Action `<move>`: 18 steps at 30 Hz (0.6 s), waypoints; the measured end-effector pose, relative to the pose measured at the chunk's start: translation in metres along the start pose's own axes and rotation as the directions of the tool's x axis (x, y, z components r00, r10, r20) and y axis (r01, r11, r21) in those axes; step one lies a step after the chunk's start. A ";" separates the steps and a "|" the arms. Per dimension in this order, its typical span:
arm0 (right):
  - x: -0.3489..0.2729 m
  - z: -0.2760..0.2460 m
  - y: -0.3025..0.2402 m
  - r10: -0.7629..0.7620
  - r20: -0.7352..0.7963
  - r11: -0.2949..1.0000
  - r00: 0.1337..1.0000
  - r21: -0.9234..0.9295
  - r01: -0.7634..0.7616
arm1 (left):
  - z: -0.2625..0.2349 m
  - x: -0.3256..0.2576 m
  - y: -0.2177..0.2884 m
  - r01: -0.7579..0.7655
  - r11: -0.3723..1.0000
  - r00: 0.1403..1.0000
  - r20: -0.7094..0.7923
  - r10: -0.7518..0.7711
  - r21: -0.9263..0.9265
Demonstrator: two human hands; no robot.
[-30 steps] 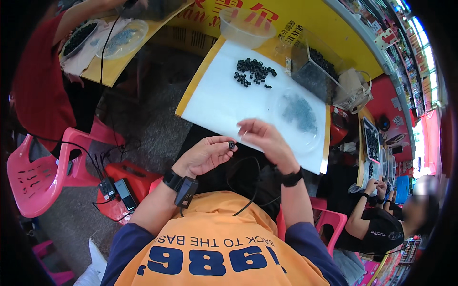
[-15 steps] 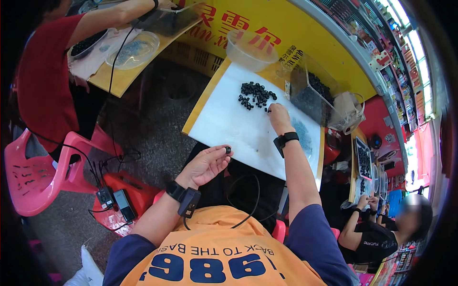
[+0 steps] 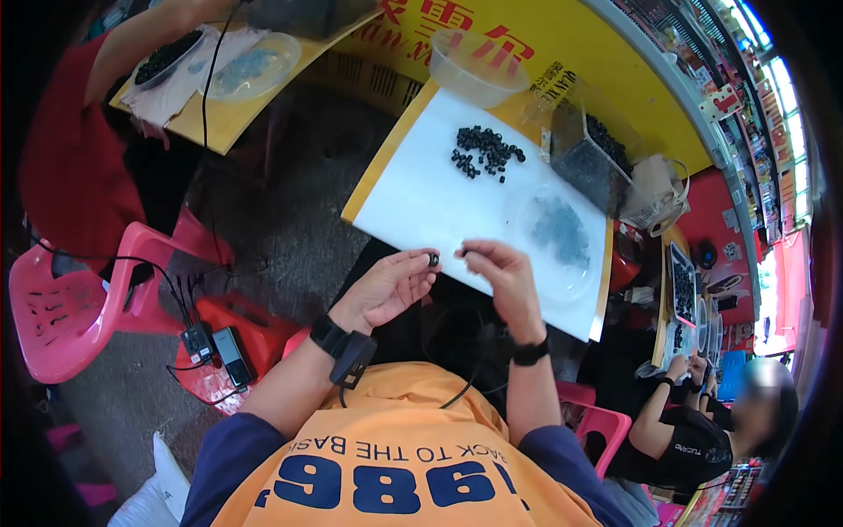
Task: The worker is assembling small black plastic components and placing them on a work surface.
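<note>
Over the near edge of the white-topped table (image 3: 404,189), my left hand (image 3: 391,288) pinches a small black cylindrical part (image 3: 434,260) between thumb and fingertips. My right hand (image 3: 507,283) is just to its right, fingertips closed on a small dark piece (image 3: 463,253) mostly hidden by them. A narrow gap separates the two hands. Farther back on the white surface lies a loose pile of small black parts (image 3: 492,151). To its right, many tiny blue-grey pieces (image 3: 562,233) are spread in a shallow clear dish (image 3: 575,288).
A translucent bowl (image 3: 474,83) and a clear bin of black parts (image 3: 593,145) stand at the table's back. A person in red (image 3: 79,167) works at another table, upper left. Pink chairs (image 3: 79,307) and cables are at left; another person (image 3: 680,439) sits at lower right.
My right hand has come back from the black pile toward my left hand, bringing a small dark piece. My left hand still pinches its black part. The view has shifted slightly.
</note>
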State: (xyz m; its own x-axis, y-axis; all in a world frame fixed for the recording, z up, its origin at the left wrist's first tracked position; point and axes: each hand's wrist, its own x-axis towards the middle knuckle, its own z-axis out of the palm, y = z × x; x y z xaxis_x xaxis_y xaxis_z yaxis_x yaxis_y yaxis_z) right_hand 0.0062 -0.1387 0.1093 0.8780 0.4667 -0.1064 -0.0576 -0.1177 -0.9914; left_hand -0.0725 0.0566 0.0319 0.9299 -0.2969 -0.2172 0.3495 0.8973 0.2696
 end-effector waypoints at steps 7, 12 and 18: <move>-0.021 0.022 0.004 0.031 -0.084 0.999 0.996 0.040 -0.028 | -0.002 0.001 -0.002 -0.005 1.000 1.000 -0.008 0.005 0.002; -0.016 0.026 0.009 -0.053 -0.161 0.992 0.986 0.106 0.070 | -0.002 0.001 -0.002 -0.017 1.000 0.999 -0.026 0.017 0.027; -0.020 0.029 0.010 0.020 -0.091 0.989 0.996 0.145 -0.007 | -0.002 0.000 -0.004 -0.024 0.997 0.998 -0.053 0.027 0.069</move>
State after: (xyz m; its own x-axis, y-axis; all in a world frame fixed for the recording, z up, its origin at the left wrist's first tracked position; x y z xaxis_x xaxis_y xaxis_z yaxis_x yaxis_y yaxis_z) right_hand -0.0254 -0.1240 0.0994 0.9164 0.3821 -0.1191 -0.1320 0.0076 -0.9912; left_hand -0.0740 0.0536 0.0288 0.9317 -0.2548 -0.2587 0.3346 0.8794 0.3387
